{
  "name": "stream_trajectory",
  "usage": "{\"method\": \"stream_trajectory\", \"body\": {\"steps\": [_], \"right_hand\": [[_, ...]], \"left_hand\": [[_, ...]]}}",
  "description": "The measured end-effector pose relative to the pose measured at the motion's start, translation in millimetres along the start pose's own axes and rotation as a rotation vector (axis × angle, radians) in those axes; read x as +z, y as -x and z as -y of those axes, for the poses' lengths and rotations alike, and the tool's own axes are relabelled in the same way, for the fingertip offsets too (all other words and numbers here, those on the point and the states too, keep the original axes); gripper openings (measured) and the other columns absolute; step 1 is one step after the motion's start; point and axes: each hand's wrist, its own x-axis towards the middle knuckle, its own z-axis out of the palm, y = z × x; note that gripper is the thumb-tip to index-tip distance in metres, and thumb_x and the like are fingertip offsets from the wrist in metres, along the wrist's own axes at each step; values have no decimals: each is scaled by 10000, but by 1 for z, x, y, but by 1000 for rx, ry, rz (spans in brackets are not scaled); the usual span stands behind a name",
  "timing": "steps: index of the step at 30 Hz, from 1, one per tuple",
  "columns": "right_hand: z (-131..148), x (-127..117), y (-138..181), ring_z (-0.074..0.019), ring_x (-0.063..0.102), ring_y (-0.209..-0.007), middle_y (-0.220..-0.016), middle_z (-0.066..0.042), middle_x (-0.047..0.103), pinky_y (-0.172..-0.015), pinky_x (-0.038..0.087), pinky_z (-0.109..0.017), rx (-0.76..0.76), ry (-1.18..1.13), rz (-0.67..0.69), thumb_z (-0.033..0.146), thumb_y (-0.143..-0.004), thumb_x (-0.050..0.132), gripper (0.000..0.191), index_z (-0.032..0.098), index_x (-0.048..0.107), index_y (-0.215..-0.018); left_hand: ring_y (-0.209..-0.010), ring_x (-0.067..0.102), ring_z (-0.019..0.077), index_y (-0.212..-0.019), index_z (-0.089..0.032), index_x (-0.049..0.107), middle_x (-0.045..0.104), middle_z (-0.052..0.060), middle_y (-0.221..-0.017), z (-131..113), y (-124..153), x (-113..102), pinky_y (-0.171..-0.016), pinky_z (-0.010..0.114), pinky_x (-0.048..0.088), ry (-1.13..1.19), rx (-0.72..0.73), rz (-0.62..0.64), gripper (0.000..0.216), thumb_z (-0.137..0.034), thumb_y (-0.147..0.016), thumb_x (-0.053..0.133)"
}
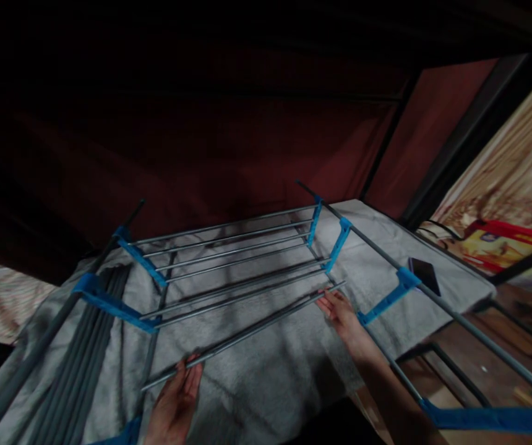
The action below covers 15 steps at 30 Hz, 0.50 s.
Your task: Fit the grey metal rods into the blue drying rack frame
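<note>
My left hand (175, 398) and my right hand (339, 311) are closed on one grey metal tube (259, 324). It slants up to the right, with a short end past each hand. Just beyond it stands a partly built rack of grey tubes and blue plastic brackets. Thin cross tubes (242, 301) link a left bracket (115, 306) to a right bracket (338, 244). Another blue bracket (389, 298), with no cross tube in it, lies nearest my right hand. Long side poles (381, 253) run along both sides of the rack.
Several loose grey tubes (83, 352) lie bundled at the left on the grey cloth (266, 383) covering the table. A phone (424, 276) rests beyond the right pole. A dark red panel (229, 154) rises behind; a red and yellow box (502, 247) stands right.
</note>
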Motion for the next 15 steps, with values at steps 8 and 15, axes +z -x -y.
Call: {"method": "stream_trajectory", "body": {"steps": [8, 15], "right_hand": [[-25, -1, 3, -208, 807, -857, -884, 31, 843, -868, 710, -379, 29, 12, 21, 462, -535, 1153, 548, 312, 686, -779], [-35, -8, 2, -188, 754, -747, -776, 45, 762, -832, 699, -379, 12, 48, 36, 498, -583, 1107, 512, 320, 659, -755]], "left_hand": [[-799, 821, 138, -853, -208, 753, 832, 25, -873, 13, -24, -8, -807, 218, 699, -100, -4, 37, 318, 7, -1029, 599], [-966, 870, 245, -753, -274, 712, 827, -11, -787, 25, -47, -21, -1227, 566, 628, -195, 161, 41, 273, -156, -999, 730]]}}
